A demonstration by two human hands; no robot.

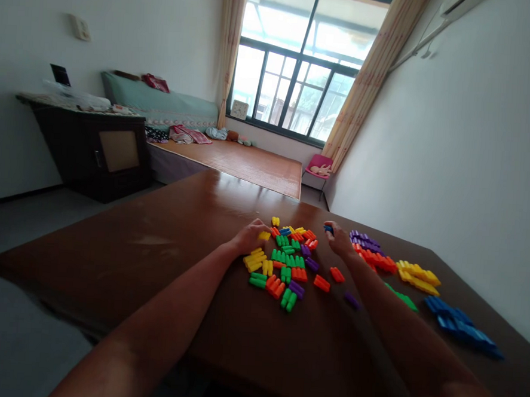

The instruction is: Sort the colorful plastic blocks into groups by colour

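Note:
My left hand (250,236) is at the left edge of a loose pile of small plastic blocks, its fingers closed on a yellow block (264,235). My right hand (338,239), to the right of the pile, pinches a blue block (328,229) just above the table. In the pile lie green blocks (288,258), orange blocks (275,286), yellow blocks (254,260) and purple blocks (296,290). Two orange blocks (321,283) and a purple block (351,299) lie apart, between the pile and my right forearm.
On the brown table (154,245), at the right, sit sorted groups: purple (365,240), orange (375,259), yellow (418,277), green (402,297) and blue (464,324). Behind are a bed (249,164), a dark cabinet (93,146) and a pink chair (319,166).

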